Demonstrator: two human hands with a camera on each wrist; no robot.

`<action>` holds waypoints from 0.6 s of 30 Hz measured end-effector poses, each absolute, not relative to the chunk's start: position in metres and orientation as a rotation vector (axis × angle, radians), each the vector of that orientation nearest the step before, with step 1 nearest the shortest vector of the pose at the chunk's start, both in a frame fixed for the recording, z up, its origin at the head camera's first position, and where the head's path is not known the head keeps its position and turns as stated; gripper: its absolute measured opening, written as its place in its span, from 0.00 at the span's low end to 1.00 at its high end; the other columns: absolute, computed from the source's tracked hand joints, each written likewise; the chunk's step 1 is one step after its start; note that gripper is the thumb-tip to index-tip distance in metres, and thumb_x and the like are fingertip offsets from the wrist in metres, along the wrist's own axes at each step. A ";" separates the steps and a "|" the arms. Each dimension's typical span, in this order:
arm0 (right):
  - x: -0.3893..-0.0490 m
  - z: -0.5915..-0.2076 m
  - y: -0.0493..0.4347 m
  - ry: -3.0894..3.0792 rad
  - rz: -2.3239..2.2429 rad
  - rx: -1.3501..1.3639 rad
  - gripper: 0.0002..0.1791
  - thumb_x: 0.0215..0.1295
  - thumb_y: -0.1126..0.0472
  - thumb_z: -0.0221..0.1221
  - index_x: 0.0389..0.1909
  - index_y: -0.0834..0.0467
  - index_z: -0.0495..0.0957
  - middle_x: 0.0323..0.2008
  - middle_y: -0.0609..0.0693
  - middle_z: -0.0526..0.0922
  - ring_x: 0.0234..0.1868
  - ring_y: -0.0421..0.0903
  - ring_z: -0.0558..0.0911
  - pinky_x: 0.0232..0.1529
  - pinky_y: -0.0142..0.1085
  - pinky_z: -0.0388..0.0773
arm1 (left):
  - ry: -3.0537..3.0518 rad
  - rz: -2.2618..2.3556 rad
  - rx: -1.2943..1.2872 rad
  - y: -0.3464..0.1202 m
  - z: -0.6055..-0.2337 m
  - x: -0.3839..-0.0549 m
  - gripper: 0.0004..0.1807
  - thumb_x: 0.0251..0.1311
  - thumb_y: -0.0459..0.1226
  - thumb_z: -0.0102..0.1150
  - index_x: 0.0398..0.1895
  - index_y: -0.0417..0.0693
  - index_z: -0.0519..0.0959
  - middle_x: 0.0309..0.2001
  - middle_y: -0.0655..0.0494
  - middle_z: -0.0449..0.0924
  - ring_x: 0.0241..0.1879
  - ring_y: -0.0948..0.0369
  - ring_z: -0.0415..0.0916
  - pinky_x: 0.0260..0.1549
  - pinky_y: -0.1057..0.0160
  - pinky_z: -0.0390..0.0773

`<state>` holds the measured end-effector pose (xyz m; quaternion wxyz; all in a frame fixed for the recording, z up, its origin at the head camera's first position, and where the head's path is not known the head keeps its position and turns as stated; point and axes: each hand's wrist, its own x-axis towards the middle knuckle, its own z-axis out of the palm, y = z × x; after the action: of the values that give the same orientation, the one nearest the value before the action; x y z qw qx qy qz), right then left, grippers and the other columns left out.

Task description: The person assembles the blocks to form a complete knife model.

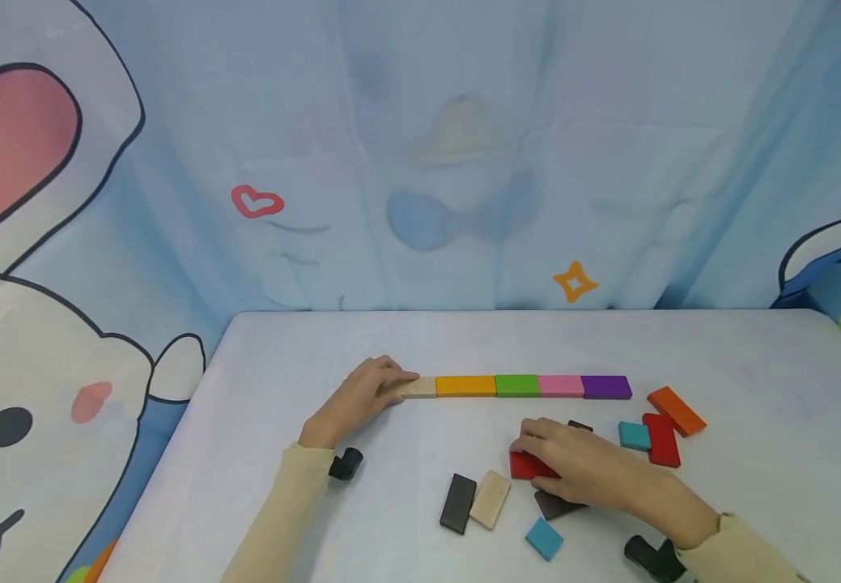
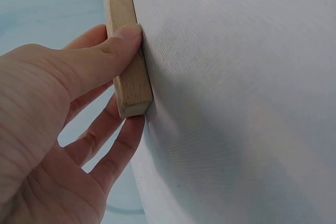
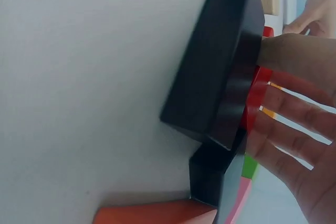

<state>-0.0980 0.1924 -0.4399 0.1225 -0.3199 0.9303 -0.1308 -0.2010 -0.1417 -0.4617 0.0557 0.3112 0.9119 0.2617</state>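
At the left end of a straight row, my left hand [image 1: 358, 401] pinches a plain wooden block [image 1: 423, 387], thumb on top and fingertips along its far side and end. Rightward the row goes on with a yellow-orange block [image 1: 466, 386], a green block [image 1: 517, 385], a pink block [image 1: 561, 386] and a purple block [image 1: 606, 387], end to end. Closer to me, my right hand [image 1: 595, 470] grips a red block [image 1: 526, 466] between thumb and fingers, its right part hidden under the hand. A dark block [image 3: 215, 61] lies beside it in the right wrist view.
Left of the right hand lie a black block [image 1: 458, 504] and another plain wooden block [image 1: 490, 500], with a blue block [image 1: 544, 538] nearer me. Beyond the right wrist are a second blue block [image 1: 634, 436], another red block [image 1: 662, 440] and an orange block [image 1: 677, 410].
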 end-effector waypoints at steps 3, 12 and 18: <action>-0.099 -0.440 0.193 2.715 -0.384 -0.934 0.24 0.58 0.58 0.77 0.56 0.57 0.84 0.53 0.56 0.82 0.53 0.53 0.81 0.52 0.50 0.85 | 2.774 0.788 0.940 -0.141 -0.461 -0.202 0.23 0.67 0.32 0.69 0.65 0.46 0.83 0.52 0.52 0.81 0.51 0.55 0.76 0.55 0.54 0.78; -0.109 -0.437 0.193 2.776 -0.344 -1.015 0.25 0.55 0.59 0.79 0.55 0.57 0.85 0.51 0.55 0.82 0.51 0.52 0.82 0.51 0.48 0.85 | 2.775 0.787 0.953 -0.141 -0.461 -0.201 0.23 0.67 0.32 0.68 0.65 0.46 0.83 0.53 0.52 0.81 0.51 0.55 0.76 0.56 0.54 0.78; -0.121 -0.440 0.194 2.910 -0.413 -1.013 0.24 0.56 0.61 0.79 0.54 0.57 0.86 0.49 0.54 0.82 0.48 0.51 0.83 0.49 0.46 0.87 | 2.774 0.791 0.946 -0.141 -0.462 -0.201 0.23 0.67 0.32 0.68 0.65 0.45 0.83 0.53 0.51 0.81 0.52 0.54 0.77 0.56 0.53 0.78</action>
<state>-0.1206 0.1936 -0.4396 0.0163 -0.3258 0.9359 -0.1328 -0.2008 -0.1414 -0.4622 0.0532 0.3111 0.9125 0.2602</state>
